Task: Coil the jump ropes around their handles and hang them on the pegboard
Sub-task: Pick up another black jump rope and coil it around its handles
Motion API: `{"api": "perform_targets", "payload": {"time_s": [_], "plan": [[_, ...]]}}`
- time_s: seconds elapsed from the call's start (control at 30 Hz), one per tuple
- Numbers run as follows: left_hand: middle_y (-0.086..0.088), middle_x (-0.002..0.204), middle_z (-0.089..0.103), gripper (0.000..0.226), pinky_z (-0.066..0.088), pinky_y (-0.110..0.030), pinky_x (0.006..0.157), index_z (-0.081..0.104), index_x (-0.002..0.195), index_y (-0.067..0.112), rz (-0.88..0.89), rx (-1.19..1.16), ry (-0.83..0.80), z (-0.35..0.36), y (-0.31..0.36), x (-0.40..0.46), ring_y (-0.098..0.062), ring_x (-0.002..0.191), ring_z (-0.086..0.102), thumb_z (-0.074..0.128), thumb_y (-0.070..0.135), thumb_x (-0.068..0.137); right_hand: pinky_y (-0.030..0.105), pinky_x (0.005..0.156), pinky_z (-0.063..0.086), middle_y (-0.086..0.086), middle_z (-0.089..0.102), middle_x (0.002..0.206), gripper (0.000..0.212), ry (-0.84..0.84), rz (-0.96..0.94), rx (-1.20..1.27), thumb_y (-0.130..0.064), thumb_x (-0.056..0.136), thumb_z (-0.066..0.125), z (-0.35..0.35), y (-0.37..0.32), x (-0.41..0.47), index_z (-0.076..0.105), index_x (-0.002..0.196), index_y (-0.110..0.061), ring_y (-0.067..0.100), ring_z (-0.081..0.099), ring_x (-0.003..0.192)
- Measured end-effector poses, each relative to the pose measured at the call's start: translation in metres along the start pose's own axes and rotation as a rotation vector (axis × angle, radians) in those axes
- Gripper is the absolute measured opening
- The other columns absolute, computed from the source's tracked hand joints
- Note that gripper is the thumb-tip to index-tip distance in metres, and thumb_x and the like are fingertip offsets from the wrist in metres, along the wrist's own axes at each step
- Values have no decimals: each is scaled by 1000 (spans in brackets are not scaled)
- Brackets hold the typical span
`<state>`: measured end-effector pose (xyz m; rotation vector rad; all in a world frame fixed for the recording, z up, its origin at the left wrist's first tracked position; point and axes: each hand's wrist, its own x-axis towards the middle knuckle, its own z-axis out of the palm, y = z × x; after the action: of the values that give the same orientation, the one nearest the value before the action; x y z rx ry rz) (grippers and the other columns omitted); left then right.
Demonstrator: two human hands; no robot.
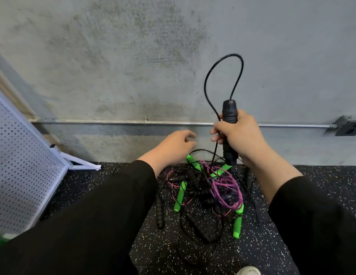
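Observation:
My right hand point(237, 133) grips a black jump-rope handle point(229, 113) held upright in front of the wall. Its black rope point(222, 64) loops up from the handle's top and comes back down past my fingers into the pile. My left hand point(178, 144) hovers just left of it, fingers loosely curled, holding nothing. Below both hands a tangled pile of jump ropes point(207, 191) lies on the speckled floor, with black, green point(180, 196) and purple point(226, 189) parts. The white pegboard point(20, 161) leans at the far left.
A grey concrete wall point(133, 56) stands straight ahead, with a metal conduit pipe point(113, 122) along it and an outlet box point(349, 128) at the right. The floor is black speckled rubber point(272, 245). A white shoe tip point(249, 270) shows at the bottom edge.

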<state>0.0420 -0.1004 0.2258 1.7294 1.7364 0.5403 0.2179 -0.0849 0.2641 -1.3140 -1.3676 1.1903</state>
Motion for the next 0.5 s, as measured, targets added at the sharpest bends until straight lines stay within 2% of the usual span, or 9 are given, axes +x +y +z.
{"api": "perform_targets", "payload": {"time_s": [0.07, 0.13, 0.2, 0.3, 0.5], "plan": [[-1, 115, 64, 38, 49, -30, 78, 55, 141, 21, -19, 8, -129, 9, -11, 1, -16, 87, 63, 55, 29, 103, 27, 54, 51, 12, 73, 75, 17, 6, -11, 42, 0, 89, 60, 1, -4, -2, 54, 102, -9, 21, 68, 59], [-2, 130, 63, 46, 48, -32, 99, 50, 147, 22, -34, 31, -241, 19, -19, 3, -20, 109, 65, 57, 35, 103, 26, 55, 52, 10, 74, 75, 17, -6, -35, 85, 0, 90, 60, 2, -9, -5, 55, 104, -8, 21, 68, 61], [-3, 143, 58, 55, 41, -32, 110, 43, 153, 24, -43, 112, -342, 27, -21, 4, -22, 128, 58, 57, 39, 102, 24, 54, 52, 9, 74, 74, 15, -12, -56, 137, 0, 91, 59, 3, -14, -6, 55, 103, -9, 21, 68, 62], [-2, 155, 48, 63, 39, -35, 112, 36, 156, 30, -26, 189, -397, 33, -16, 4, -25, 138, 49, 60, 44, 100, 25, 56, 53, 9, 74, 75, 15, -4, -59, 220, -1, 93, 60, 3, -21, -7, 54, 101, -13, 21, 69, 63], [-7, 145, 57, 50, 45, -36, 106, 53, 145, 22, -51, 406, -366, 34, -7, 11, -29, 130, 55, 63, 41, 99, 27, 60, 54, 14, 74, 81, 17, 21, -31, 355, -2, 94, 61, -1, -24, -4, 53, 106, -11, 23, 69, 65]]}}
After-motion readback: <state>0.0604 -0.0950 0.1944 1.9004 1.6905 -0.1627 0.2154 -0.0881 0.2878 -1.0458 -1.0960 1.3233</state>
